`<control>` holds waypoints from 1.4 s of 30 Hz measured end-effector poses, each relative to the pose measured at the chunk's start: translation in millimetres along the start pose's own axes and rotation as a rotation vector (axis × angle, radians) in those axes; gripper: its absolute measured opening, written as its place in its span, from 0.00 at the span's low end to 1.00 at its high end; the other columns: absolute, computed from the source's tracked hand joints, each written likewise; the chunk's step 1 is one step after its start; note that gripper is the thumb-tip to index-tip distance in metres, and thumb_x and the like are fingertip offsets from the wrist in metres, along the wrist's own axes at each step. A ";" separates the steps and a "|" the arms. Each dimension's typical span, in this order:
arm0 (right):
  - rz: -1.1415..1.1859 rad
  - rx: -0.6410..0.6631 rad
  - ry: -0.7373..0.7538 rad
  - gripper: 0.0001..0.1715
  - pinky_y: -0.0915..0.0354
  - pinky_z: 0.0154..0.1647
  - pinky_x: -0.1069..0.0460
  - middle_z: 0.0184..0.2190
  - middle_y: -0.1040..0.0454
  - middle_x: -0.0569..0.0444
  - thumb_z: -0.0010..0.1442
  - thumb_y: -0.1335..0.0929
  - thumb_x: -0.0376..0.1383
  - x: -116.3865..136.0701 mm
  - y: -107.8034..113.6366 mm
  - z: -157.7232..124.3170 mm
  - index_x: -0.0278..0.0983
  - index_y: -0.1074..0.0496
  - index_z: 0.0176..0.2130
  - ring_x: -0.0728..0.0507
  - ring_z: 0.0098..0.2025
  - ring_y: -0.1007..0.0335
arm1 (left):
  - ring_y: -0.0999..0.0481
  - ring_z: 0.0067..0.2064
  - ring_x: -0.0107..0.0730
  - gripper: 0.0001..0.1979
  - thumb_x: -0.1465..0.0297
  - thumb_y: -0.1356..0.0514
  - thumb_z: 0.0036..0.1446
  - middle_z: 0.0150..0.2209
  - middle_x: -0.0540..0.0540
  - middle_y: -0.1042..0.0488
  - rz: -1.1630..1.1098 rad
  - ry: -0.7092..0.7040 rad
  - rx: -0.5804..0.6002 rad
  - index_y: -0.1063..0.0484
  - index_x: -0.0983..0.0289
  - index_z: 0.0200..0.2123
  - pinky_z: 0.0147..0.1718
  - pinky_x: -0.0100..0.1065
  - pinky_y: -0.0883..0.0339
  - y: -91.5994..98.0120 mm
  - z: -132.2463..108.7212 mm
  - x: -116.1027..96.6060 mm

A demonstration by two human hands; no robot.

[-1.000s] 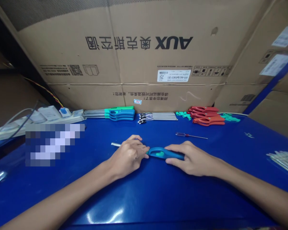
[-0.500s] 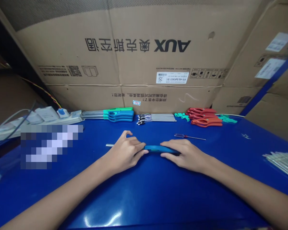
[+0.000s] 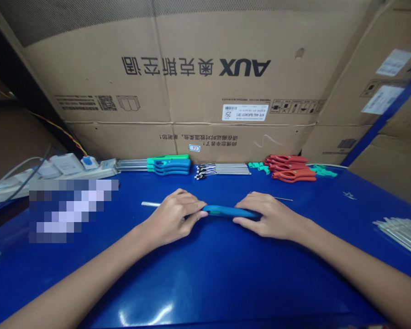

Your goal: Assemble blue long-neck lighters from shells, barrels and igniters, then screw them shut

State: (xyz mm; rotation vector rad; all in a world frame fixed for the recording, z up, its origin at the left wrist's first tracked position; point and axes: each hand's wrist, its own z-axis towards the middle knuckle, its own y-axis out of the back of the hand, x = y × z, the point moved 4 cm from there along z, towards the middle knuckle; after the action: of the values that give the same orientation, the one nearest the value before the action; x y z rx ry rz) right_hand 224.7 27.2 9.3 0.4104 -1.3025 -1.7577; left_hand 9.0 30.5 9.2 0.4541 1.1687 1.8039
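A blue long-necked lighter is held level between my hands, just over the blue table. My left hand is closed around its front end, thumb and fingers pinching the blue body. The silver metal tube sticks out to the left past that hand. My right hand grips the rear of the blue handle, which hides the handle's end. Behind my right hand lies a screwdriver; only its thin shaft shows clearly.
Finished-looking blue and green lighters lie at the back, beside several metal tubes with wires. Orange-red handles and small green parts are farther right. More tubes lie at the right edge. A power strip stands left; cardboard walls the back.
The lighter and my left hand have shifted slightly left, and more of the metal tube shows. My right hand has moved slightly right and up, now covering the screwdriver's handle.
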 end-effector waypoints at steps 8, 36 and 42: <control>0.003 0.137 -0.059 0.18 0.40 0.34 0.51 0.27 0.26 0.52 0.68 0.39 0.41 1.7 2.5 0.5 0.35 0.27 0.33 0.47 0.29 0.34 | 0.25 0.31 0.34 0.13 0.70 0.49 0.66 0.28 0.54 0.24 0.076 0.030 -0.037 0.26 0.66 0.34 0.33 0.36 0.34 5.6 -0.2 1.7; -0.188 -0.262 0.203 0.13 0.33 0.35 0.49 0.33 0.22 0.46 0.65 0.34 0.39 4.2 0.0 -2.8 0.32 0.25 0.43 0.45 0.32 0.28 | 0.31 0.45 0.39 0.14 0.64 0.48 0.66 0.36 0.54 0.28 -0.134 0.211 0.226 0.30 0.64 0.32 0.50 0.48 0.48 -3.9 2.4 -5.2; -0.080 -0.344 0.165 0.11 0.31 0.35 0.49 0.33 0.22 0.47 0.61 0.31 0.37 6.7 -1.4 -2.6 0.32 0.25 0.43 0.44 0.33 0.27 | 0.33 0.33 0.34 0.16 0.66 0.56 0.69 0.28 0.50 0.33 -0.037 0.120 0.307 0.34 0.65 0.32 0.48 0.46 0.44 -8.3 0.8 -13.3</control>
State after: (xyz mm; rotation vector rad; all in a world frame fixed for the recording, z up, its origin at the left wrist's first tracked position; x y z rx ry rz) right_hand 222.2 20.3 8.5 0.4055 -0.8578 -1.9269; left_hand 20.6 20.9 4.6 0.5015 1.5373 1.6440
